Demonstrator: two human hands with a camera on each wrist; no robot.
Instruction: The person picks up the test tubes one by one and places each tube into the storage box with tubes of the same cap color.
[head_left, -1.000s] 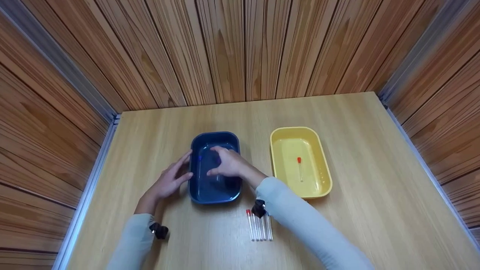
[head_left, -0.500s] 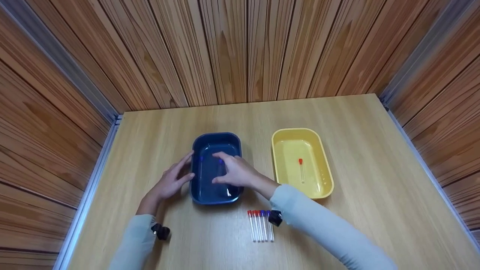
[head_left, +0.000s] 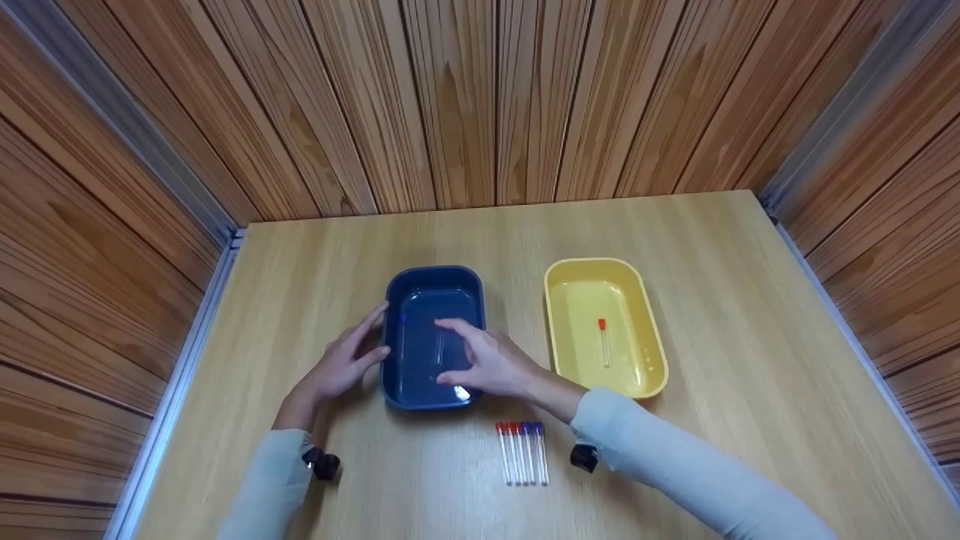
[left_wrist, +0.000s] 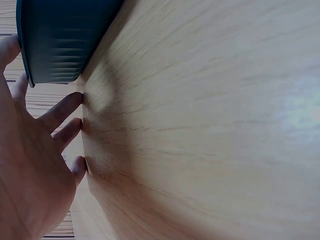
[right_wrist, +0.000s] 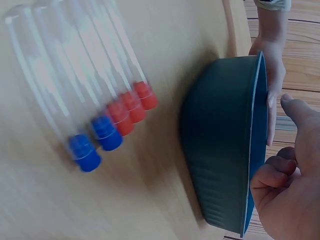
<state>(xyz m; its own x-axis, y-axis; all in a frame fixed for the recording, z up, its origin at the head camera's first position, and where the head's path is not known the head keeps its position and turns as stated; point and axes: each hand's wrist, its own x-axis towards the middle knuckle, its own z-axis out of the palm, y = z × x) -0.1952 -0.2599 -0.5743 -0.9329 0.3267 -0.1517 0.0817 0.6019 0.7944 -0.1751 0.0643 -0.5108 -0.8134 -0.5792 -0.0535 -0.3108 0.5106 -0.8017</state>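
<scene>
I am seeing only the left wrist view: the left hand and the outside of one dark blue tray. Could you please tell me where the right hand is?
Observer: The right hand is over the right side of the blue tray.
Operator: Thank you. What is standing to the right of it?
Observer: A yellow tray.
Operator: And is something lying outside of both trays?
Observer: Yes, five tubes side by side, three red-capped and two blue-capped.

The blue tub (head_left: 416,381) and yellow tub (head_left: 576,304) look like smooth, shiny plastic. The tubes (right_wrist: 75,60) are clear and glossy, glass or plastic, can't tell. Their caps (right_wrist: 120,118) look plastic. The table (head_left: 442,487) and walls (head_left: 465,105) look like wood, the rail (head_left: 171,390) metal, the sleeves (head_left: 675,457) matt cloth.
</scene>
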